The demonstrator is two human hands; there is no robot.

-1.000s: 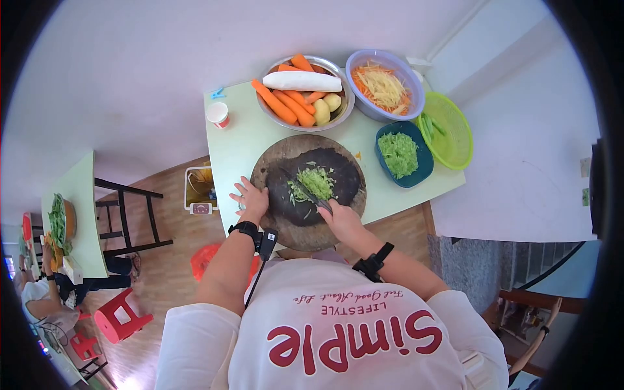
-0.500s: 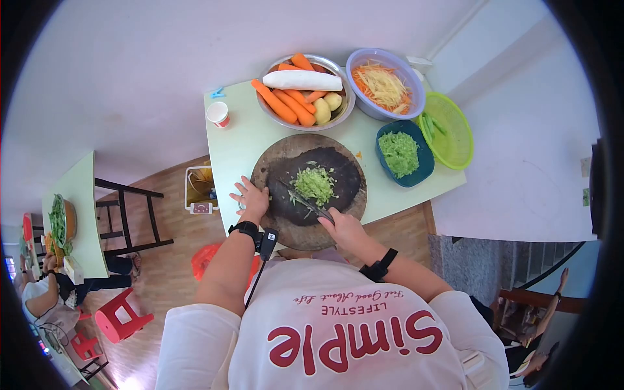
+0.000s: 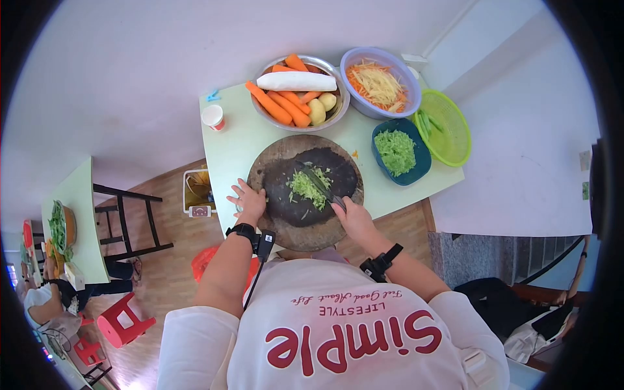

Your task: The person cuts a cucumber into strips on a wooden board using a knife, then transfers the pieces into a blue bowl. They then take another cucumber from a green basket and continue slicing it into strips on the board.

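Note:
My right hand [image 3: 354, 218] is closed round the handle of a knife [image 3: 316, 178], whose dark blade lies across a heap of chopped green vegetable [image 3: 303, 188]. The heap rests on a round wooden chopping board [image 3: 299, 237] with a dark, wet middle. At the board's left rim, my left hand [image 3: 249, 200] lies with its fingers spread, touching the edge and holding nothing.
Behind the board stands a metal bowl [image 3: 335, 120] of carrots, potatoes and a white radish. To the right are a purple basin [image 3: 411, 75] of shreds, a teal bowl [image 3: 426, 170] of shredded greens and a green colander [image 3: 455, 107]. A paper cup [image 3: 213, 117] stands left.
The knife has swung from the near left side of the heap to across its upper right part. My right hand moved slightly right and up; my left hand stays at the rim.

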